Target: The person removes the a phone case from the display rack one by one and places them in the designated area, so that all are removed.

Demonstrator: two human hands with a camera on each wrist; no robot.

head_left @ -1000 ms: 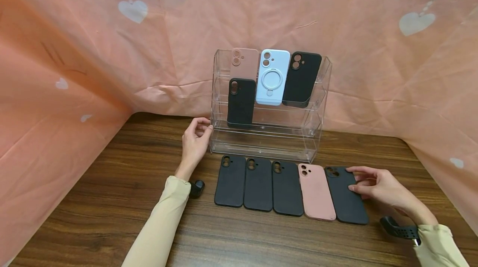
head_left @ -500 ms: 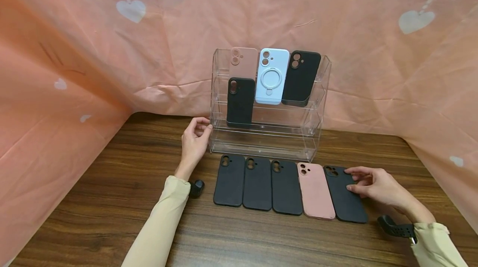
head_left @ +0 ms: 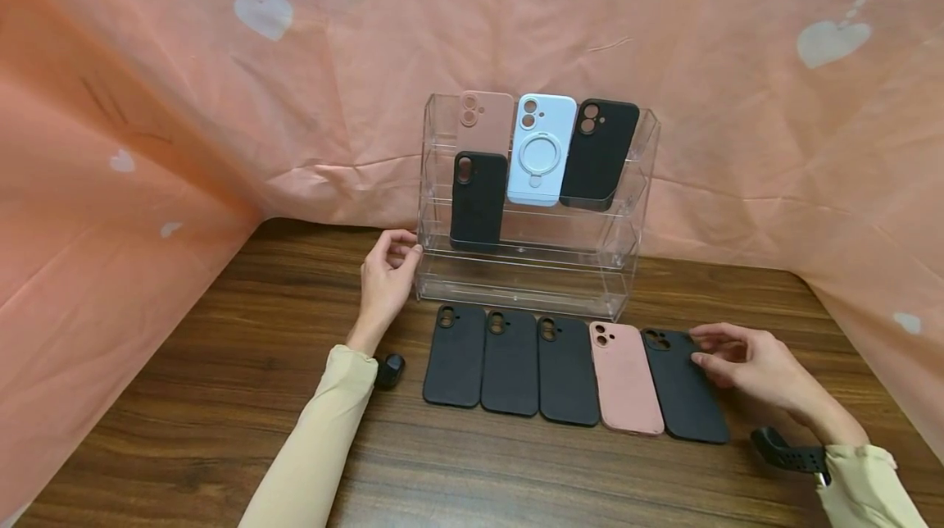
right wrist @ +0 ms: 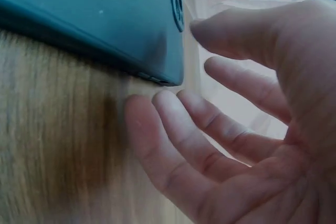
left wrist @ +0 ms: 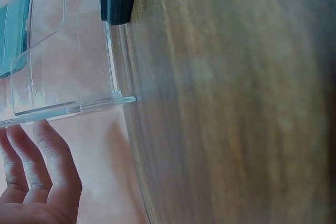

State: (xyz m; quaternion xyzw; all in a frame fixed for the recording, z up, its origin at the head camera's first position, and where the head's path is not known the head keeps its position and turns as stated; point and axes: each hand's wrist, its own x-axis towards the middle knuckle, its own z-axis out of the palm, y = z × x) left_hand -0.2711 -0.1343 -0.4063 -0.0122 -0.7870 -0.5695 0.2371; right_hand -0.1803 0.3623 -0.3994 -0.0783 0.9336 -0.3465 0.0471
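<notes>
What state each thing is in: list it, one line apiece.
Clear rack, standing upright
Upper pink case, standing in the rack, partly covered
White case, standing in the rack
Upper black case, standing in the rack
Lower black case, standing in the rack
Three left black table cases, lying flat
Pink table case, lying flat
Rightmost black table case, lying flat
Left hand, fingers touching the rack
Right hand, fingers loosely bent, not gripping

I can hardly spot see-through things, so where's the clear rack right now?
In the head view, the clear rack stands a little right of centre, behind the row of cases on the table, with the left hand at its left side.
</notes>
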